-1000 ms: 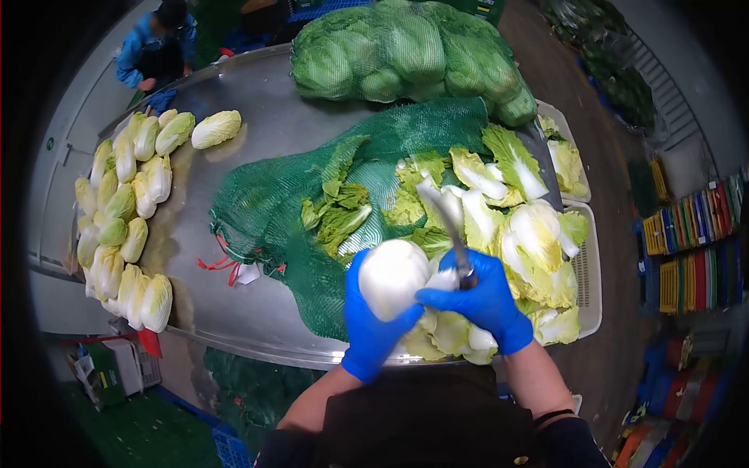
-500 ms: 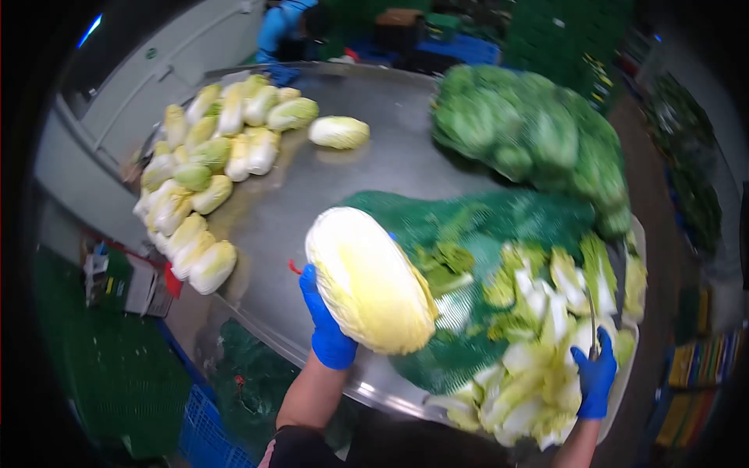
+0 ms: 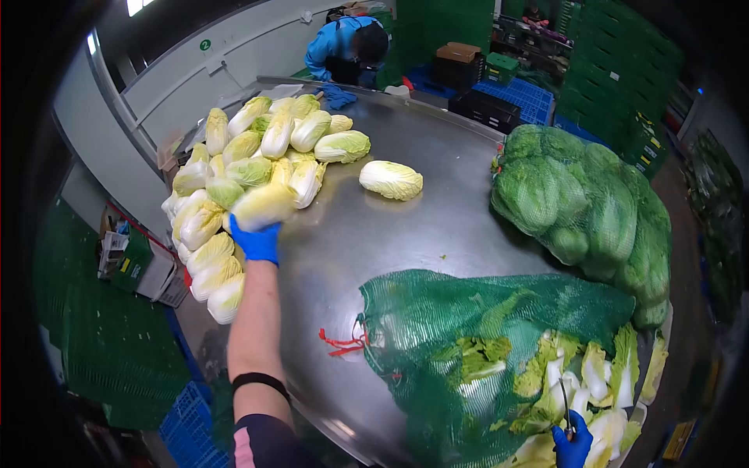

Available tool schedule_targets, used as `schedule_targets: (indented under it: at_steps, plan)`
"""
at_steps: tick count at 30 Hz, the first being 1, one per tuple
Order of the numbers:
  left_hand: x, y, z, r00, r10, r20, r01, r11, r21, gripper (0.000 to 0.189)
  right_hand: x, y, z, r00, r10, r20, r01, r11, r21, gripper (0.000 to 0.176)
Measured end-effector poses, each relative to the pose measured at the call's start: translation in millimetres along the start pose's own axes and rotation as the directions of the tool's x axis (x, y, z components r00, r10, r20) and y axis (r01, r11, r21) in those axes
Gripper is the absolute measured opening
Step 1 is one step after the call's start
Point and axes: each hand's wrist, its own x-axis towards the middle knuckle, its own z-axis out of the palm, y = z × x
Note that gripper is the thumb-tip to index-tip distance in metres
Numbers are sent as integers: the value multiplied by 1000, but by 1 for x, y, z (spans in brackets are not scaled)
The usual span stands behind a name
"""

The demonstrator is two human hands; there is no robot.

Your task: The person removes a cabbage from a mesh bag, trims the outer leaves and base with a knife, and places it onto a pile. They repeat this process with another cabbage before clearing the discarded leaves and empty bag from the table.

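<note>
At the left pile of napa cabbages (image 3: pixel 253 171), my left hand (image 3: pixel 259 242) in a blue glove is closed on a trimmed napa cabbage (image 3: pixel 265 204), slightly blurred. Low on the right, my gloved right hand (image 3: pixel 574 444) grips a knife (image 3: pixel 566 399) with its thin curved blade pointing up. Loose cabbage leaves (image 3: pixel 607 437) surround that hand. Beside them lies a green mesh bag (image 3: pixel 437 312) with a red tie and some leaves on or in it. One single napa cabbage (image 3: pixel 390 180) rests apart from the pile.
A full mesh sack of green cabbages (image 3: pixel 577 203) stands at the right edge of the metal table (image 3: pixel 335 242). Beyond the far edge, a person in blue (image 3: pixel 343 48) bends down near stacked crates (image 3: pixel 488 105). A blue crate (image 3: pixel 191 425) sits on the floor at lower left.
My left hand has carried the cabbage from the front of the table to the left pile. My right hand still holds the knife by the leaves. The camera view has shifted.
</note>
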Motion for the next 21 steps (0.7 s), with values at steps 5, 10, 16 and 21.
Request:
schedule_targets:
  at_steps: [5, 10, 16, 21]
  plan:
    - [104, 63, 19, 946, 317, -65, -309, 945, 106, 50, 6, 8, 8, 997, 1, 71, 10, 988, -151, 36]
    - [79, 17, -4, 954, 61, 293, -177, 905, 386, 24, -1, -40, 24, 989, -30, 145, 54, 985, -164, 36]
    - [-113, -36, 0, 833, -537, 136, 227, 555, 800, 51, -35, 23, 21, 998, 0, 57, 2, 999, -33, 44]
    - [-246, -70, 21, 610, -753, 248, 112, 392, 913, 53, -89, 6, 28, 997, 52, 59, -73, 893, 443, 49]
